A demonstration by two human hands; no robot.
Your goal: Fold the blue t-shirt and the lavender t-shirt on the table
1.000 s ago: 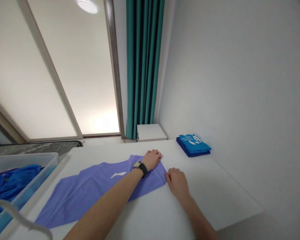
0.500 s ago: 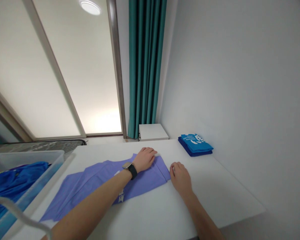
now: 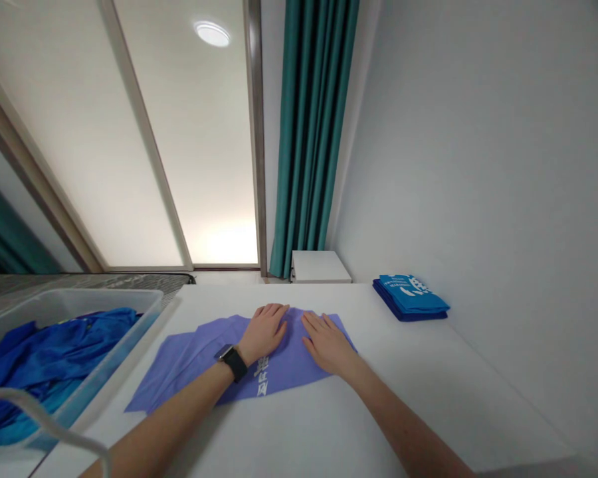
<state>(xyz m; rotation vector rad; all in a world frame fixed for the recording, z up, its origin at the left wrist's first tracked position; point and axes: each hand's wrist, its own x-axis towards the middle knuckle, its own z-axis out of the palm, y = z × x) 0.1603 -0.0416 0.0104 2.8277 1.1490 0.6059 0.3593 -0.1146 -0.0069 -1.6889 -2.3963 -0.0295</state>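
Observation:
A purple shirt [image 3: 299,362] with white lettering lies on the white table [image 3: 299,431], spread long from left to right with loose creases on its left part. My left hand [image 3: 264,332], with a dark watch on the wrist, rests palm down on the middle of the cloth, fingers stretched out. Just right of it, my right hand [image 3: 327,342] lies flat on the shirt's right part, its fingers apart. Both hands press on the fabric without gripping it.
A translucent bin [image 3: 147,309] of crumpled blue clothes [image 3: 54,355] stands at the left. Folded blue garments [image 3: 411,297] are stacked at the far right by the wall. A white cabinet [image 3: 321,267] stands behind the table. A pale curved strip [image 3: 44,418] crosses the lower left.
My right hand has moved left from the shirt's right edge onto the cloth and flattened. My left hand has slid a little left along the shirt. The camera view has turned left.

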